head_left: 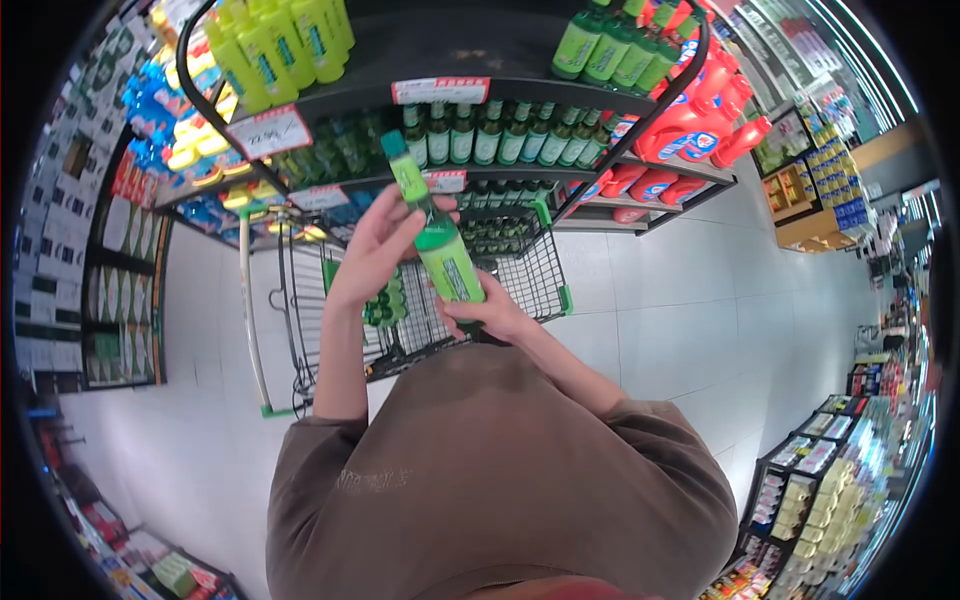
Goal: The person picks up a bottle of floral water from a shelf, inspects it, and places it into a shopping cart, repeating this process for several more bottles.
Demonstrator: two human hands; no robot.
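We hold a green bottle tilted above the shopping cart, in front of the shelf stocked with similar bottles; our left hand is curled around its upper half below the neck, our right hand closed under its base; it looks like smooth plastic, probably full and fairly heavy, stiff yet slippery at the label; middle and base seem the safest holds.
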